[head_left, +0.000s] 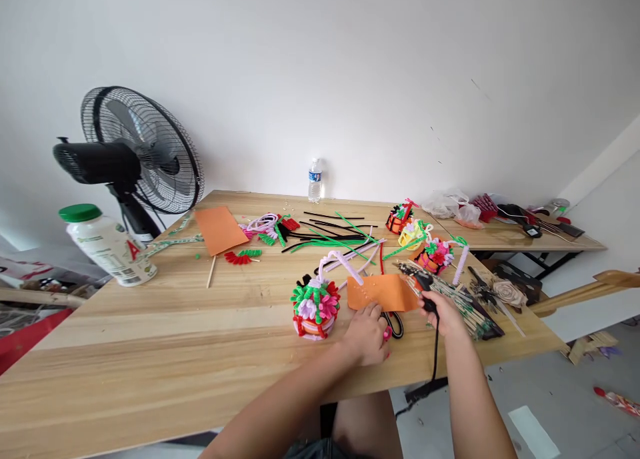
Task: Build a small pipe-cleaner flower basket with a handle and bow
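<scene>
My right hand (447,312) is closed around the black handle of a glue gun (427,286), whose cord hangs down past the table edge. The gun's front points left over an orange sheet (380,292). My left hand (367,334) rests on the table at the sheet's near edge, fingers bent, with a small pink piece (387,332) showing at them. What that piece is stays unclear. Beside it lies a black-handled tool (397,326), perhaps scissors, partly under the sheet. Left of my left hand stands a small basket of pipe-cleaner flowers (316,309) with a lilac handle.
Loose pipe cleaners (340,232) spread behind the sheet. More flower baskets (435,254) stand at the back right, near a bundle of wrapped sticks (465,306). A water bottle (315,180), another orange sheet (220,230), a green-capped bottle (107,246) and a fan (143,149) are further off.
</scene>
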`<state>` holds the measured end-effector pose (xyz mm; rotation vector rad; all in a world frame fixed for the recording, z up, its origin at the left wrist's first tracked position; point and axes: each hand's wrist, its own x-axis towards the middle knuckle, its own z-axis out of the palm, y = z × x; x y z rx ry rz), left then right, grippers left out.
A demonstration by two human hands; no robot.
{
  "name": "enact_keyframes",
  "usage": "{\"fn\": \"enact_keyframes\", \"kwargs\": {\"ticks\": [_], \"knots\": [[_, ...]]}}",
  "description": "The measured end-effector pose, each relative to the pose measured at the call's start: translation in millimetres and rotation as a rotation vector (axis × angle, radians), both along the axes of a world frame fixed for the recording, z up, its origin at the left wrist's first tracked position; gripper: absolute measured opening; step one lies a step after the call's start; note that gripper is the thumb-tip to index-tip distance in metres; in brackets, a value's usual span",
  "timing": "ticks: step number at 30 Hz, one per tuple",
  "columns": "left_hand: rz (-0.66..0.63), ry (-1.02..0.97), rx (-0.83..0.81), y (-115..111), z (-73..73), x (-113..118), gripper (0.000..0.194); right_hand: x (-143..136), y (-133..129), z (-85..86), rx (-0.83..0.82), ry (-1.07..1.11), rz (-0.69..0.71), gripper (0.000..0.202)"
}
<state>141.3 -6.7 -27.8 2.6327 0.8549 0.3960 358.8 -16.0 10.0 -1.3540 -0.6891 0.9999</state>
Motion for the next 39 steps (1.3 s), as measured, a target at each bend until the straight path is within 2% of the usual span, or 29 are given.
{"fn": "enact_keyframes", "kwargs": {"ticks": [4, 7, 9, 11, 14, 16, 17, 18, 19, 20, 22, 24, 26, 28, 30, 33, 39], "knots": [[0.006, -0.01, -0.019, 1, -2.6, -1, 0.042, 10, -10, 28.9, 0.138, 0.092, -0.097, 0.033], [-0.003, -0.066, -0.016, 1, -2.0, -4, 0.039, 5, -26, 51.0, 0.288, 0.146, -0.087, 0.033], [-0.022, -0.126, 0.003, -3, 3.3, -8, 0.036, -3, -37, 61.7, 0.424, 0.17, -0.068, 0.031], [-0.039, -0.197, -0.003, -12, 12.1, -18, 0.032, -10, -48, 68.5, 0.564, 0.169, -0.128, 0.029], [-0.083, -0.351, -0.094, -35, 23.9, -48, 0.023, -15, -63, 72.6, 0.795, 0.159, -0.293, 0.027], [-0.168, -0.532, -0.191, -51, 24.9, -80, 0.014, -18, -74, 70.6, 0.949, 0.169, -0.365, 0.028], [-0.171, -0.64, -0.253, -57, 23.1, -99, 0.013, -20, -79, 67.6, 0.997, 0.184, -0.376, 0.028], [-0.142, -0.741, -0.306, -61, 20.1, -119, 0.014, -25, -84, 63.0, 1.005, 0.204, -0.364, 0.028], [-0.046, -0.835, -0.345, -61, 16.6, -138, 0.015, -33, -88, 56.7, 0.975, 0.226, -0.328, 0.028], [0.114, -0.943, -0.366, -58, 13.2, -157, 0.018, -44, -90, 48.8, 0.913, 0.24, -0.267, 0.029], [0.428, -1.141, -0.424, -42, 8.6, -188, 0.019, -73, -92, 29.2, 0.76, 0.212, -0.126, 0.022], [0.605, -1.269, -0.57, -17, 7.8, -206, 0.025, -109, -89, 7.2, 0.596, 0.199, -0.034, 0.016], [0.598, -1.29, -0.761, 10, 9.2, -212, 0.033, -144, -83, -13.1, 0.466, 0.272, 0.037, 0.014], [0.499, -1.242, -0.916, 29, 10.4, -208, 0.036, -172, -77, -28.4, 0.378, 0.347, 0.107, 0.02], [0.377, -1.193, -1.007, 39, 9.8, -202, 0.037, -189, -71, -37.2, 0.33, 0.412, 0.143, 0.033], [0.294, -1.126, -1.059, 38, 6.3, -196, 0.039, -199, -64, -39.8, 0.302, 0.468, 0.19, 0.042], [0.336, -1.052, -0.985, 8, 2.5, -198, 0.051, -197, -50, -30.3, 0.303, 0.455, 0.176, 0.04]]}}
